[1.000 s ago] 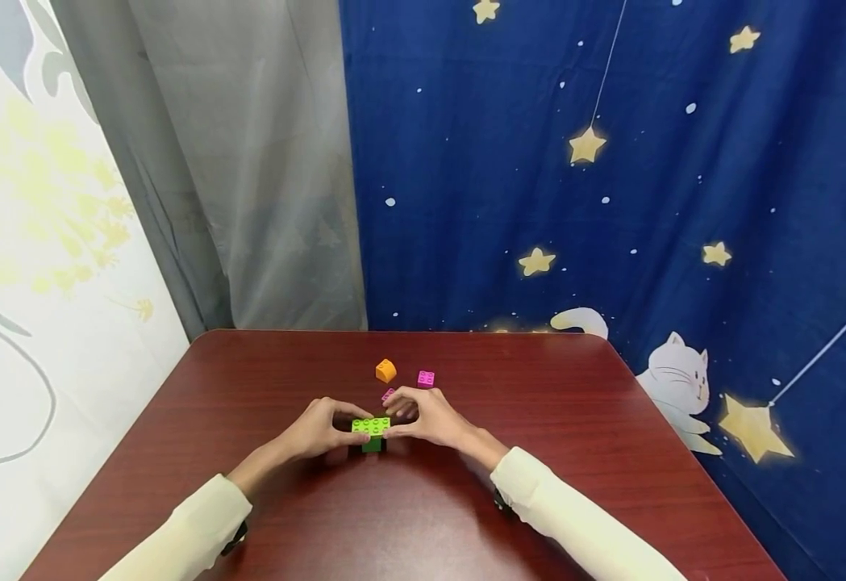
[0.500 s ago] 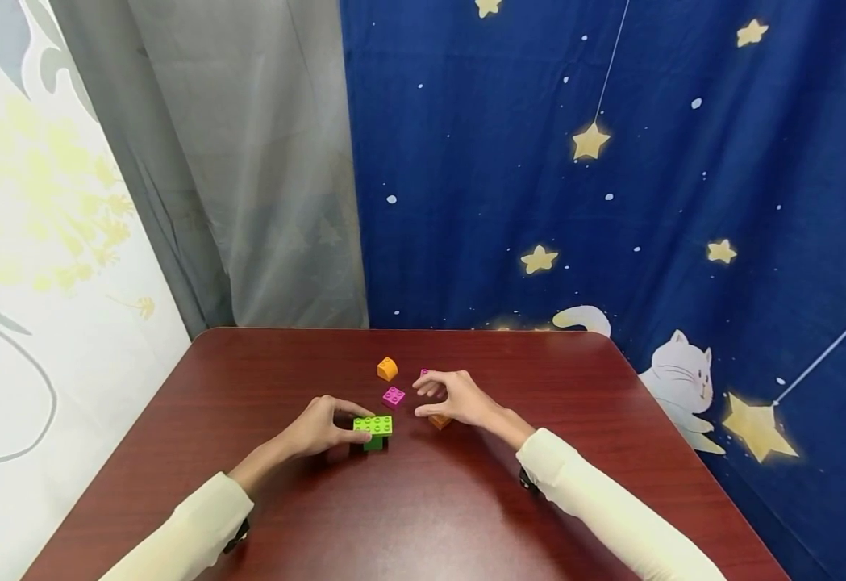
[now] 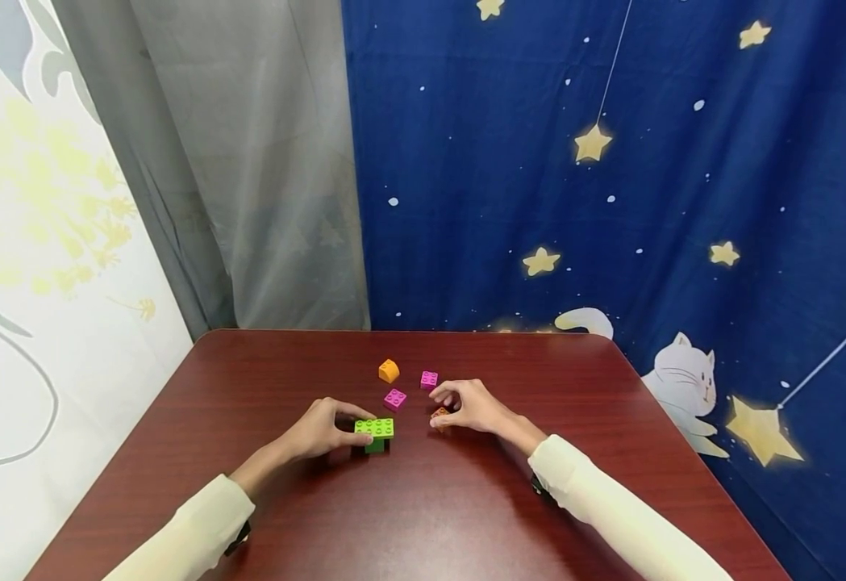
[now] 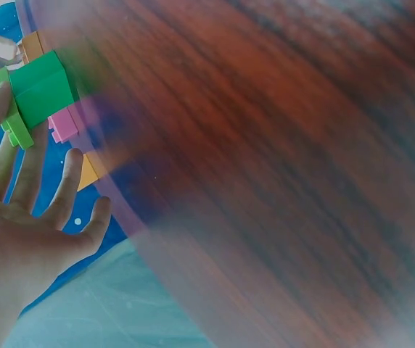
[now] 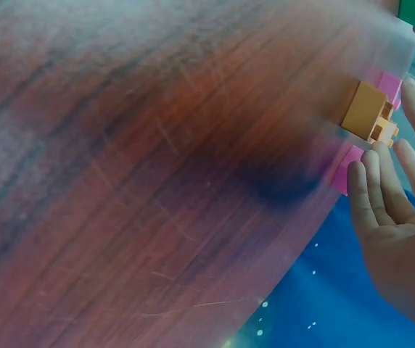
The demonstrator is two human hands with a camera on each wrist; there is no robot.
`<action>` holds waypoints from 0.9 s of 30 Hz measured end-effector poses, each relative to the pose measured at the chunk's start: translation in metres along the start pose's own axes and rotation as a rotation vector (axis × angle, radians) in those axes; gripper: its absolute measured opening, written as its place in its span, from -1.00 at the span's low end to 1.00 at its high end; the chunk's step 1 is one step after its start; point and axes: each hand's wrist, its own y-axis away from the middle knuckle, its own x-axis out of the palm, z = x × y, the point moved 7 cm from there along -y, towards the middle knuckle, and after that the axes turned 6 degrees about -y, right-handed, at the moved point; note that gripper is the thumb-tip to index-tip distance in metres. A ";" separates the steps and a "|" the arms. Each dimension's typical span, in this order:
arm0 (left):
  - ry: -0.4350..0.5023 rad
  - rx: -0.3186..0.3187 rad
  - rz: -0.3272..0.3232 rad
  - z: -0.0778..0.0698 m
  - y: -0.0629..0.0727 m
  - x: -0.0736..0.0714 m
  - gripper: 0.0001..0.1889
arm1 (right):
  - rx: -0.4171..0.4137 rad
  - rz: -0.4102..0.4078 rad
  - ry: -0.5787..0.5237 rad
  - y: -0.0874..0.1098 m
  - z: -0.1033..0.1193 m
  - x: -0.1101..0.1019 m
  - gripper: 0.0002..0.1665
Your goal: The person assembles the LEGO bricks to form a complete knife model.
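The left hand [image 3: 321,429] is pinching the light green brick [image 3: 374,428] between thumb and fingers; it is sitting on a dark green brick [image 4: 44,88] over the table [image 3: 364,516]. The right hand [image 3: 475,406] is holding its thumb and fingers parted around the brown brick [image 5: 365,107], though whether they are touching it is unclear. Two pink bricks [image 3: 395,399] and a curved orange brick [image 3: 389,370] are lying farther back on the table.
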 end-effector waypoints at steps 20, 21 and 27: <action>0.032 0.003 0.010 0.000 0.003 0.001 -0.67 | 0.034 0.006 -0.038 0.012 -0.005 0.009 -0.46; 0.033 0.003 0.009 0.000 0.003 0.001 -0.67 | 0.039 0.004 -0.030 0.013 -0.005 0.008 -0.46; 0.038 0.005 0.003 -0.001 0.002 0.001 -0.68 | 0.071 0.001 0.014 0.014 -0.005 0.007 -0.54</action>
